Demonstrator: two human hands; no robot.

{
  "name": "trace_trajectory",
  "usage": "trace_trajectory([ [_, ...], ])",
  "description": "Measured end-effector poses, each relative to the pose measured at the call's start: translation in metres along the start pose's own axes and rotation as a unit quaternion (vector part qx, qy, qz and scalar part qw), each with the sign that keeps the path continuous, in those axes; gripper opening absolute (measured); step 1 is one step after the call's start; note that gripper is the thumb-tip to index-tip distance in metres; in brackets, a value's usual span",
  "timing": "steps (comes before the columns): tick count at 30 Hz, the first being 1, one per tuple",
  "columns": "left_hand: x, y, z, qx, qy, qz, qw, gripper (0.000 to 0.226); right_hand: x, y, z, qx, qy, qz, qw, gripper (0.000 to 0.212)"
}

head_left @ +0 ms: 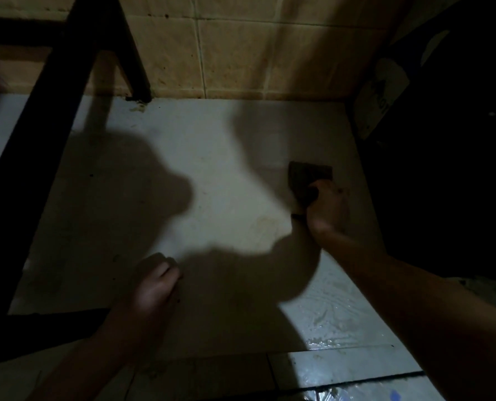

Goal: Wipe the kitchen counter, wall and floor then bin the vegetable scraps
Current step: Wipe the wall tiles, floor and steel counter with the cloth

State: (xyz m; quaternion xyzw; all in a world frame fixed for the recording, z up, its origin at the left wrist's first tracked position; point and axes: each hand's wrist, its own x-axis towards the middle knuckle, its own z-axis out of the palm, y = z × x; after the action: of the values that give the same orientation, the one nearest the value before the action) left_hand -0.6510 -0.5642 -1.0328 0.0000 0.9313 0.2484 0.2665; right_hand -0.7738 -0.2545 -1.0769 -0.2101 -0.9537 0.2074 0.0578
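A black frame leg (53, 111) slants at the left before the tan tiled wall (235, 53), the left hand (155, 285) rests clenched and holding nothing on the pale floor (212, 175), and further right the right hand (326, 206) grasps a dark brown cloth (304, 176) lying against that floor.

To your left you have a black frame (35, 146): one long bar slants from top centre to the lower left edge. A shorter leg (134, 59) ends in a foot just right of it.

To your right is a large dark object (443, 183), its form lost in shadow. It bears a pale label (381, 96), lettering unreadable.

Small blue mark (395, 396) at your bottom edge.
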Motion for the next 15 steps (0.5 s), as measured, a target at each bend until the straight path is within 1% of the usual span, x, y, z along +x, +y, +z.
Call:
trace_trajectory([
  [2, -0.003, -0.002, 0.0, 0.055, -0.022, 0.026, 0.998, 0.043, 0.002, -0.002, 0.0, -0.002, -0.01, 0.012, 1.0, 0.025],
  [3, -0.002, -0.005, 0.002, 0.08, -0.016, 0.038, 0.996, 0.042, 0.002, -0.005, 0.0, 0.0, -0.025, 0.015, 1.0, 0.023],
  [4, -0.002, -0.008, 0.002, 0.082, -0.002, 0.037, 0.996, 0.044, 0.001, -0.008, -0.002, -0.003, -0.041, 0.016, 0.999, 0.022],
  [6, -0.007, -0.002, 0.003, 0.093, 0.008, 0.053, 0.994, 0.057, -0.01, -0.012, -0.006, 0.006, -0.072, -0.01, 0.997, 0.025],
  [7, -0.007, -0.003, 0.004, 0.098, 0.007, 0.057, 0.994, 0.054, -0.02, -0.013, -0.006, 0.015, -0.093, -0.038, 0.995, 0.029],
  [9, -0.007, -0.002, 0.006, 0.093, -0.006, 0.066, 0.993, 0.039, -0.043, -0.018, -0.006, 0.023, -0.126, -0.107, 0.986, 0.04],
  [11, -0.009, -0.002, 0.006, 0.089, -0.025, 0.07, 0.993, 0.039, -0.062, -0.028, -0.009, -0.032, -0.152, -0.185, 0.97, 0.051],
  [12, -0.012, 0.0, 0.004, 0.094, -0.055, 0.063, 0.992, 0.041, -0.071, -0.032, -0.011, -0.05, -0.17, -0.221, 0.959, 0.057],
  [13, -0.014, 0.0, 0.002, 0.086, -0.064, 0.061, 0.992, 0.041, -0.081, -0.035, -0.012, -0.056, -0.187, -0.256, 0.947, 0.06],
  [15, -0.016, -0.001, -0.002, 0.078, -0.06, 0.066, 0.993, 0.041, -0.101, -0.037, -0.013, -0.06, -0.203, -0.311, 0.926, 0.05],
])
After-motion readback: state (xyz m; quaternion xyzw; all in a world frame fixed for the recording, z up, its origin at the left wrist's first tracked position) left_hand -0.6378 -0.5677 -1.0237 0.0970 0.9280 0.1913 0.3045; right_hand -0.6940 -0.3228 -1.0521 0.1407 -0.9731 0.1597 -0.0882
